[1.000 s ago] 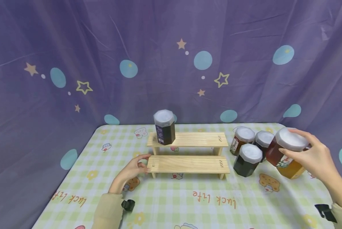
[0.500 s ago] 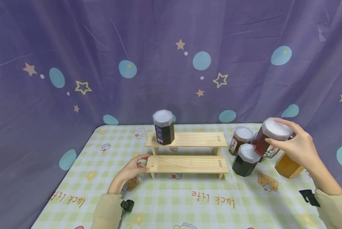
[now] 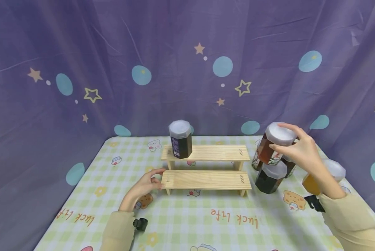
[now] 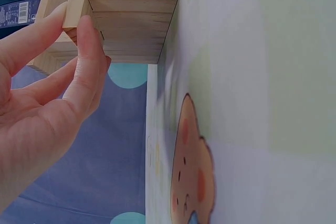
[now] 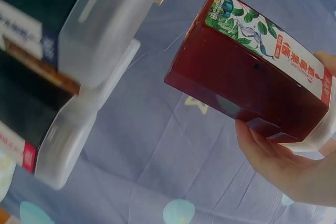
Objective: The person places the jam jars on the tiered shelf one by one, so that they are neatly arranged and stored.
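Observation:
A jar of dark red jam (image 3: 265, 150) with a frosted white lid is held in the air by my right hand (image 3: 301, 151), thumb and fingers around the lid. In the right wrist view the jar (image 5: 241, 82) is tilted, its leaf-printed label showing. My left hand (image 3: 144, 184) pinches the left end of the two-tier wooden shelf (image 3: 203, 179) at its lower step. The left wrist view shows the thumb over the board's end and fingers (image 4: 86, 72) below it. A dark jar (image 3: 181, 144) stands on the upper step at its left end.
Beneath the held jar stands a dark green-black jar (image 3: 268, 182), with other jars partly hidden behind. An amber jar (image 3: 311, 184) is partly covered by my right forearm. A checked tablecloth (image 3: 174, 223) covers the table; a purple curtain (image 3: 174, 35) hangs behind.
My right hand has carried the red jam jar leftward and up, from in front of the amber jar to above the dark jars. The left hand and the shelf stay put.

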Demonstrator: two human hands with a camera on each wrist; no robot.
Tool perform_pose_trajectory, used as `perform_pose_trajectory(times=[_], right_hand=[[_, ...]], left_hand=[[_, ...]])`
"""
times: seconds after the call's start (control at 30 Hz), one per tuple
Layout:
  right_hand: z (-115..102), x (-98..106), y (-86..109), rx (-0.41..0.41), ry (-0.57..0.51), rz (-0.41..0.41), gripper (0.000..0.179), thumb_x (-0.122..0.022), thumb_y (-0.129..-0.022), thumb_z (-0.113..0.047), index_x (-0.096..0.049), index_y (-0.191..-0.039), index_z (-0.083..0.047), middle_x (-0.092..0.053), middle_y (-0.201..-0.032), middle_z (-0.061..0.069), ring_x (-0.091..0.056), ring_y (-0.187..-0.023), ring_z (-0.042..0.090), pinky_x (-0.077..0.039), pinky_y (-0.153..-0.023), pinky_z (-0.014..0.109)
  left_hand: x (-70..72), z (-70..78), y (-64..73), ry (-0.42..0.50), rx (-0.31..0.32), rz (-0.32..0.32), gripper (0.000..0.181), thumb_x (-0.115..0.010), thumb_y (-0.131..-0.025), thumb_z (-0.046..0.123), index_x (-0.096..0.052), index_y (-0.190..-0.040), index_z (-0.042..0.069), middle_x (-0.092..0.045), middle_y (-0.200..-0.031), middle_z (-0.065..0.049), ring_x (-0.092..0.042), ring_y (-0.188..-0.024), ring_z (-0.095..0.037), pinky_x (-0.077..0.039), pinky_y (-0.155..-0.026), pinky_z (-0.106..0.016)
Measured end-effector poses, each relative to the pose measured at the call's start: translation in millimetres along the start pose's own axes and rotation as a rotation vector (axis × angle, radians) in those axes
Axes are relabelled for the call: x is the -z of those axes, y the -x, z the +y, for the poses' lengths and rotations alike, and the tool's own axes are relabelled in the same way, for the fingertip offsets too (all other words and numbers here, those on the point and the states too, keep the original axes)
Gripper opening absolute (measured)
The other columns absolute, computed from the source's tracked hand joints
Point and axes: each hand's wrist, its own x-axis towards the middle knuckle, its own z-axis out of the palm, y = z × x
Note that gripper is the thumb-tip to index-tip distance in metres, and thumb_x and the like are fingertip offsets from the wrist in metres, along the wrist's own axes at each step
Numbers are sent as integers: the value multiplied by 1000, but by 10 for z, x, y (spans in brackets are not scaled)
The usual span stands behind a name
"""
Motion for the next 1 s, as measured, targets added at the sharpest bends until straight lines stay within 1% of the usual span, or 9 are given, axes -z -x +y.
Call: perform_pose_trajectory(times=[0.13,0.23,0.37,0.43,0.6,0.73,0.87,1.0], right_hand=[[-49,-93,-47,23,-14,-2,61,-76,-68,-27,-51,-124,-21,-48,-118,8,-45,-83,12,-38,-59,14],[-79,-153,-73,51,-35,-13,61,-76,-68,-25,-51,-124,-20,-49,-118,10,-46,-84,12,-40,-58,15],[-126,-221,-103,85,-65,-38,62,-75,-69,-23,-50,-126,-18,-48,-119,12,-47,-83,17,-43,-56,17],[-150,-262,-118,91,-71,-41,61,-75,-69,-23,-50,-125,-17,-49,-119,12,-47,-84,18,-43,-57,17],[-185,-372,-158,100,-84,-44,60,-76,-68,-24,-52,-123,-16,-50,-119,11,-47,-88,19,-42,-61,17],[-221,-460,-193,110,-103,-65,61,-76,-68,-25,-52,-123,-17,-49,-122,10,-48,-88,20,-42,-61,19],[-278,-540,-222,103,-126,-101,61,-76,-69,-27,-51,-124,-18,-46,-125,10,-49,-88,21,-44,-61,23],[-331,-622,-255,89,-154,-123,62,-76,-68,-26,-50,-124,-19,-46,-126,10,-51,-89,23,-45,-64,29]], left_hand=[[0,14,-3,3,-4,1,61,-60,-79,0,-31,-132,-8,-43,-119,-28,-58,-74,-31,-46,-67,-42],[-2,21,-2,5,-2,3,61,-61,-79,0,-31,-132,-8,-41,-122,-27,-58,-75,-30,-46,-67,-42],[0,11,0,4,-5,1,61,-60,-80,0,-31,-132,-8,-43,-120,-28,-58,-73,-27,-46,-67,-41],[-1,4,-2,3,-6,3,61,-60,-79,0,-31,-132,-8,-43,-120,-28,-58,-72,-25,-46,-67,-41],[-10,-7,-9,4,-18,7,60,-61,-79,-1,-32,-131,-9,-40,-123,-27,-58,-72,-21,-47,-65,-42],[-13,-13,-11,5,-19,8,61,-61,-79,-1,-31,-131,-10,-39,-124,-28,-58,-72,-20,-48,-65,-42],[-9,-15,-10,9,-12,8,61,-60,-79,-1,-31,-132,-10,-40,-124,-28,-58,-72,-20,-48,-65,-42],[-4,-11,-13,8,-10,8,61,-60,-79,-1,-31,-132,-10,-41,-123,-28,-58,-73,-22,-48,-66,-42]])
